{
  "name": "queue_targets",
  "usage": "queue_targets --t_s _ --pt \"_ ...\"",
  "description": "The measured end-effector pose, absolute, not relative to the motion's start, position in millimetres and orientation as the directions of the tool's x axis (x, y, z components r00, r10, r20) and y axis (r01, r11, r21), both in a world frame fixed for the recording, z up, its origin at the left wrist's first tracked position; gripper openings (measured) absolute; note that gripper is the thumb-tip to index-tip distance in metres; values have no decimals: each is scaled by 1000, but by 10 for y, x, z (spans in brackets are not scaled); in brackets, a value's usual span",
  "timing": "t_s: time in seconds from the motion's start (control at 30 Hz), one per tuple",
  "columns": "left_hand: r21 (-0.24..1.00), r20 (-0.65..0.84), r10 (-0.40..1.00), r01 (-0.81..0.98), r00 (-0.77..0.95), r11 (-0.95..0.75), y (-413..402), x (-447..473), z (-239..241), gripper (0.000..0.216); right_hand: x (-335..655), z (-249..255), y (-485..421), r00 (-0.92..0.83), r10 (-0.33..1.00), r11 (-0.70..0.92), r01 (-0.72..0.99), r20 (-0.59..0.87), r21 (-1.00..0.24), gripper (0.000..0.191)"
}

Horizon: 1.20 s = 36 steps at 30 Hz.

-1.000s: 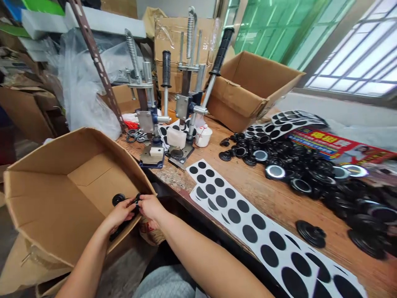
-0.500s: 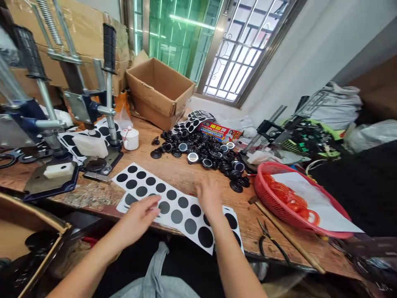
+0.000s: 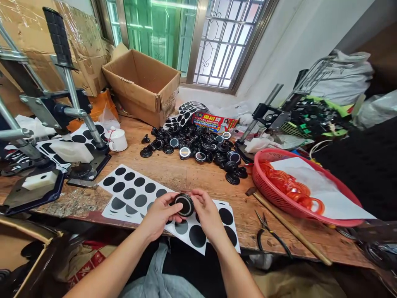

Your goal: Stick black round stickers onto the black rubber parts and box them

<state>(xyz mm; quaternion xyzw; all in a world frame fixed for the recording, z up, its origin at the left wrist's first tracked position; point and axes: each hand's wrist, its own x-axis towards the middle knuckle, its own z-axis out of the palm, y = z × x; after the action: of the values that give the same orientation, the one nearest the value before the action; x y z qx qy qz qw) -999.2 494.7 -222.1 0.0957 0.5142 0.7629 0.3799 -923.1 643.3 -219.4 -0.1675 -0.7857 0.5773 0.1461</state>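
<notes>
Between my hands is a round black knob-like part point(image 3: 186, 203), a pale ring around its dark flat face, which is turned up toward me. My left hand point(image 3: 160, 215) grips its left side, with the thumb pressed on the face. The fingers of my right hand point(image 3: 207, 214) are closed around its right edge. Beneath both hands lie white sheets of black round stickers point(image 3: 130, 193), overlapping at the front edge of the bench. Behind them, similar round black parts point(image 3: 198, 145) are piled, some showing silvery or bluish faces.
Lever presses point(image 3: 74, 111) stand at the left, near a white cup point(image 3: 117, 140). An open cardboard box point(image 3: 142, 82) is at the back. To the right are a red basket point(image 3: 263, 186) of orange-red rings, a hammer point(image 3: 288, 225) and pliers point(image 3: 266, 234).
My hands were apart over the sticker sheets; now they have come together around a round black part. The camera view has shifted slightly.
</notes>
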Motion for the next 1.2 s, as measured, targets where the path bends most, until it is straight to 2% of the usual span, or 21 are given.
queue_targets --t_s 0.03,0.1,0.17,0.27,0.33,0.43,0.57,0.7,0.83,1.03,1.2 --pt "856 -256 670 -485 -696 -177 4979 -9983 -2246 31 -9116 -2215 6451 -900 429 373 96 80 -923 25" --pt "850 -275 662 -498 -697 -171 5048 -9964 -2305 30 -8894 -2262 6502 -933 334 615 107 135 -781 16" --pt "838 -300 665 -523 -684 -159 5115 -9949 -2361 31 -8739 -2292 6538 -976 200 791 110 84 -602 17" --pt "827 -321 673 -543 -666 -143 5188 -9938 -2422 32 -8699 -2258 6559 -992 126 894 121 -18 -431 18" --pt "828 -320 673 -542 -667 -143 5208 -9936 -2442 32 -8762 -2191 6581 -994 87 903 103 -59 -417 16" --pt "827 -315 676 -542 -666 -149 5206 -9933 -2452 32 -8854 -2093 6630 -996 -3 886 40 -92 -461 15" --pt "821 -307 677 -546 -669 -167 5196 -9930 -2466 34 -8826 -2095 6637 -995 -81 895 -44 -65 -444 16" --pt "818 -306 670 -547 -676 -179 5191 -9935 -2491 34 -8722 -2198 6580 -1000 -12 907 -4 -15 -420 17" --pt "813 -304 681 -554 -666 -180 5183 -9940 -2501 35 -8701 -2208 6542 -996 77 921 87 -41 -380 15" --pt "808 -300 691 -561 -658 -183 5181 -9946 -2495 36 -8709 -2186 6513 -1000 30 947 29 -3 -321 17" --pt "798 -301 692 -570 -656 -193 5179 -9955 -2502 36 -8669 -2208 6504 -996 80 940 86 -30 -329 19"
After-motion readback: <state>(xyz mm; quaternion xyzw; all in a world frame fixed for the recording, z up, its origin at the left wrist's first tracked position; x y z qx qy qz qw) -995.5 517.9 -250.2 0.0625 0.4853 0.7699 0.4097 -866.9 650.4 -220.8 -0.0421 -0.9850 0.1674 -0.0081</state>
